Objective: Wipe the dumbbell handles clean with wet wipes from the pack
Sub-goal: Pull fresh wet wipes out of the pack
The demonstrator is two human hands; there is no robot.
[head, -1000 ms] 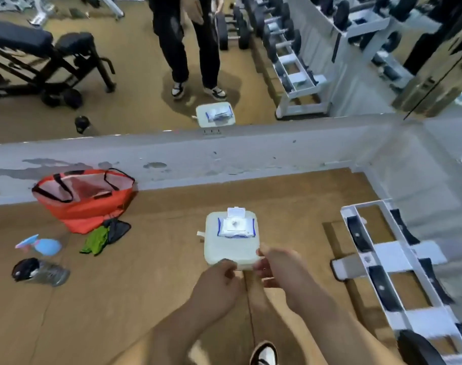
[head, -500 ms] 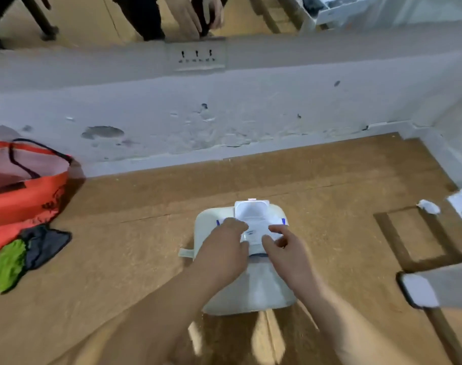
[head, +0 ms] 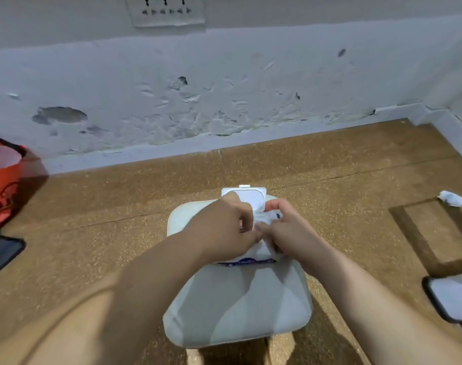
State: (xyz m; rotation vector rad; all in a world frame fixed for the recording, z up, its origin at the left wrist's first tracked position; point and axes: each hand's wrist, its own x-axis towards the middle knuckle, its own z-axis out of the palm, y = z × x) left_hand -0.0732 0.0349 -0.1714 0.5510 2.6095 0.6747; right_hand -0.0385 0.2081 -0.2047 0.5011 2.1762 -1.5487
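Item 1. Wet wipe pack (head: pixel 260 252): white with a blue strip, lying on a white plastic stool (head: pixel 237 306), directly beneath the fingers. Its flip lid (head: pixel 248 197) stood open just beyond the fingertips.

Item 2. Left hand (head: pixel 224 227): we held its fingers (head: pixel 247 212) curled and pressed together over the pack's opening.

Item 3. Right hand (head: pixel 290 230): its fingers (head: pixel 273 206) were curled, gripping the pack beside the left fingers, tips touching. We could not tell whether a wipe was pinched between them.

Item 4. Crumpled white wipe (head: pixel 452 198): on the floor (head: pixel 119 206), well right of the fingers.

Item 5. Red bag (head: pixel 1 185): far left of the fingers, against the peeling wall (head: pixel 224 101).

Item 6. Wall socket (head: pixel 166 9): above and beyond the fingers.
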